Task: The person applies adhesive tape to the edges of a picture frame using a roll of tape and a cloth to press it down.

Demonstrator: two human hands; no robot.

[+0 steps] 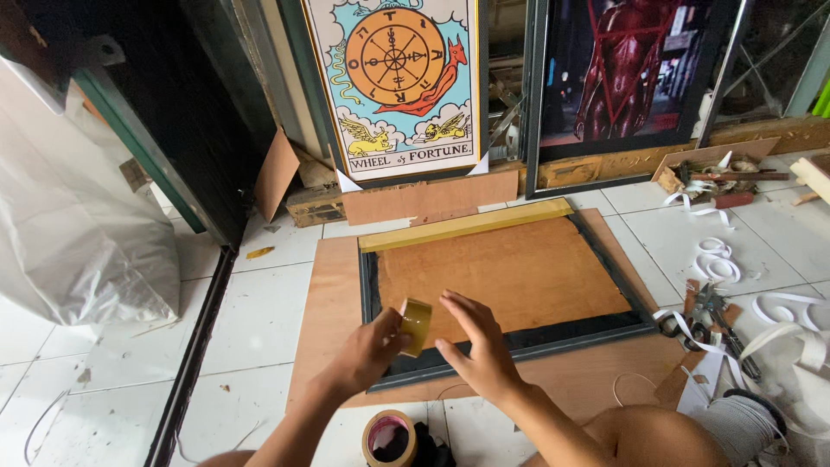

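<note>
1. Clearly two rolls of tape show: one brownish roll [416,326] pinched in the left hand [370,353], raised just above the near edge of the frame, and a second roll [389,438] with a pink core lying on the floor near the person's knees.
2. Right hand [478,344] is spread open, fingers wide, hovering beside the held roll and gripping nothing.
3. One dark picture frame [506,346] lies face down, its brown backing board [501,270] showing; one strip of yellowish tape [467,225] runs along its far edge.
4. One plywood sheet [328,303] lies under the frame.
5. Two framed pictures lean at the wall: a bright card print [393,86] and a dark red figure [618,69].
6. White tiled floor [251,320] carries everything; white strap offcuts [718,259] and tools litter the right, and clear plastic sheeting [78,233] bunches at the left.
</note>
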